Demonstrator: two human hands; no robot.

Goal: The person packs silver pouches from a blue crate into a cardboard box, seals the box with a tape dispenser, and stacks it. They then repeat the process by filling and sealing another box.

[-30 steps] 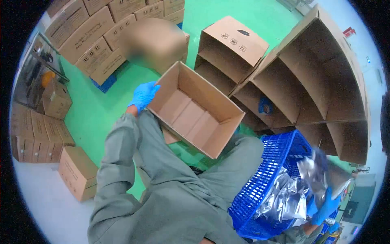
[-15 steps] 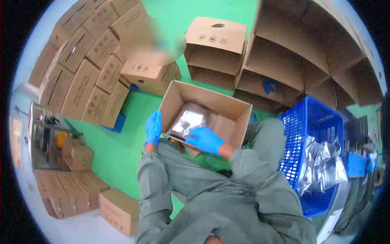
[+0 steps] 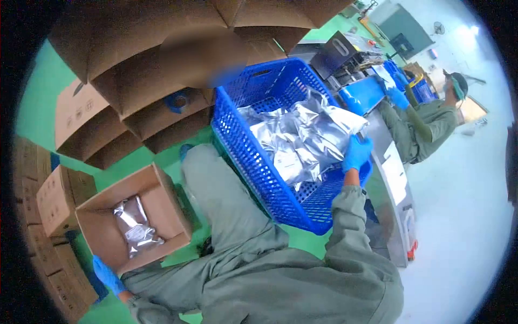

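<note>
My left hand (image 3: 108,275), in a blue glove, holds the near left corner of an open cardboard box (image 3: 171,201). A silver foil pouch (image 3: 129,213) lies inside this box, with crumpled foil around a white label. At the right, my right hand (image 3: 357,153), also gloved in blue, has its fingers closed on the end of a silver foil pouch (image 3: 337,127). That pouch rests on top of several similar pouches (image 3: 286,146) in a blue plastic crate (image 3: 253,173). Part of my right hand's grip is hidden by the glove itself.
Open cardboard cartons (image 3: 135,65) are stacked as shelves ahead, one holding a blue tape roll (image 3: 176,101). Closed cartons (image 3: 54,200) stand at the left. Beyond the crate, a co-worker (image 3: 426,124) in blue gloves sits by a metal machine (image 3: 345,54).
My view has swung right toward the crate. My right hand has left the pouch in the box and moved onto a pouch in the crate. My left hand stays at the box.
</note>
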